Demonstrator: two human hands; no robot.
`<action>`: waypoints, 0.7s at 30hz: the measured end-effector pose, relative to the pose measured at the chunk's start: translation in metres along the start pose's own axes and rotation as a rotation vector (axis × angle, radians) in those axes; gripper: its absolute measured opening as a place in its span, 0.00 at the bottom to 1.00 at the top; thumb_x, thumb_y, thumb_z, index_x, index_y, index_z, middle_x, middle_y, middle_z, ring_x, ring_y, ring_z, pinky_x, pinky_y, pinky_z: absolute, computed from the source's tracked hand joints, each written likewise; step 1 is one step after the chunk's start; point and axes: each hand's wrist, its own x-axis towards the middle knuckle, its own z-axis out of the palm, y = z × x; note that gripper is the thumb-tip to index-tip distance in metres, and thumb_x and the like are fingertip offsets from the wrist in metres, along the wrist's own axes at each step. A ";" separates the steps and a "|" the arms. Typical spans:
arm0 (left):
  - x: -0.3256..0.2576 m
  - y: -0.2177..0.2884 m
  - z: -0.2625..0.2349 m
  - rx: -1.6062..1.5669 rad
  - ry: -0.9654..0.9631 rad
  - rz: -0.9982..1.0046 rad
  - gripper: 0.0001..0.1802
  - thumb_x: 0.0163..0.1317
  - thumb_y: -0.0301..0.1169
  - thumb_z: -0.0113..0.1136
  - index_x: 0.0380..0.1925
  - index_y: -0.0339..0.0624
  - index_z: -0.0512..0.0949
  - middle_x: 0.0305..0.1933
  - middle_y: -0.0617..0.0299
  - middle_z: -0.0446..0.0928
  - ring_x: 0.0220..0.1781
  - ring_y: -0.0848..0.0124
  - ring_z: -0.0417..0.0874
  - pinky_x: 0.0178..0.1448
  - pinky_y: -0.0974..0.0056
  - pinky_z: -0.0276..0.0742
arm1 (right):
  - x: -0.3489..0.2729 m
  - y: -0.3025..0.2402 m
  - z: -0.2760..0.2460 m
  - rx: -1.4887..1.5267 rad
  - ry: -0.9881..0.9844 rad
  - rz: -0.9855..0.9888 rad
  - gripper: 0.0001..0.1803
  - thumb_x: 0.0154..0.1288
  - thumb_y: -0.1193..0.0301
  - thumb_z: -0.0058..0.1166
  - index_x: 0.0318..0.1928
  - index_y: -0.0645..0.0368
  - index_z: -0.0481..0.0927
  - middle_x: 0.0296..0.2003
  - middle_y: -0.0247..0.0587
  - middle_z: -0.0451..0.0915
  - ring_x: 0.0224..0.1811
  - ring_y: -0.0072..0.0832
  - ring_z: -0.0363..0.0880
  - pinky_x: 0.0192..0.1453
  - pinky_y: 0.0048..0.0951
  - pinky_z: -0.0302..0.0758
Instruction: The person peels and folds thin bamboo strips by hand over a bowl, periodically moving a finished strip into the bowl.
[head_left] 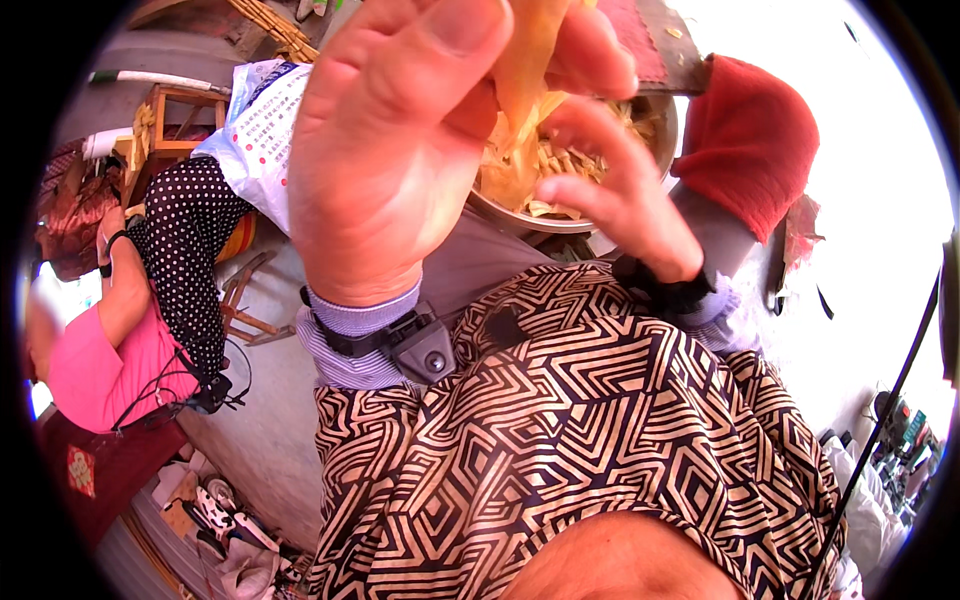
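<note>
Raised close in front of me, my left hand (385,160) has its thumb and fingers bent around a thin, yellowish, translucent strip (525,70). The strip hangs from that hand toward a round metal basin (560,224), and I cannot make out its exact kind. Short pale-yellow cut pieces (572,165) lie in the basin. Over the basin's right side is my right hand (640,205), thumb and fingers apart beside the strip. Whether its fingertips touch the strip is hard to tell.
A board with a red cover (640,40) juts over the basin's far side. Red cloth (750,140) covers my right knee. At left sits another person in a pink top (110,355), near a white printed plastic bag (262,140) and a wooden stool (185,120). Thin sticks (275,28) lie far left.
</note>
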 end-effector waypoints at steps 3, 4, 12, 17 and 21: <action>-0.006 0.008 0.014 -0.045 0.039 -0.216 0.25 0.64 0.45 0.58 0.44 0.30 0.71 0.32 0.53 0.77 0.32 0.69 0.78 0.39 0.68 0.74 | 0.016 -0.026 -0.007 -0.009 0.057 -0.060 0.35 0.55 0.74 0.66 0.64 0.59 0.67 0.51 0.38 0.77 0.53 0.26 0.73 0.54 0.28 0.72; -0.008 0.011 0.017 -0.031 0.057 -0.274 0.23 0.64 0.44 0.57 0.44 0.31 0.71 0.30 0.56 0.75 0.30 0.71 0.76 0.38 0.69 0.73 | 0.018 -0.036 -0.005 0.035 0.075 -0.076 0.33 0.56 0.75 0.64 0.63 0.60 0.68 0.49 0.38 0.78 0.51 0.26 0.74 0.52 0.27 0.73; -0.037 0.047 0.007 0.440 0.452 -0.012 0.16 0.72 0.40 0.45 0.26 0.45 0.69 0.14 0.76 0.50 0.18 0.80 0.47 0.29 0.68 0.48 | 0.031 -0.016 -0.096 -0.357 0.619 -0.169 0.24 0.61 0.89 0.44 0.57 0.59 0.76 0.44 0.40 0.81 0.47 0.25 0.80 0.51 0.22 0.78; -0.093 0.068 -0.044 0.536 0.695 -0.007 0.15 0.71 0.36 0.48 0.25 0.43 0.69 0.15 0.74 0.52 0.17 0.82 0.51 0.26 0.71 0.50 | -0.009 -0.015 -0.169 -0.726 0.711 -0.194 0.21 0.59 0.89 0.44 0.50 0.60 0.80 0.43 0.38 0.82 0.47 0.23 0.79 0.53 0.21 0.75; -0.127 0.060 -0.066 0.520 0.886 0.007 0.13 0.69 0.34 0.52 0.27 0.41 0.73 0.15 0.74 0.55 0.17 0.82 0.53 0.24 0.72 0.51 | -0.023 -0.011 -0.190 -0.497 0.780 -0.116 0.20 0.60 0.90 0.45 0.51 0.64 0.79 0.45 0.40 0.82 0.49 0.26 0.79 0.56 0.23 0.74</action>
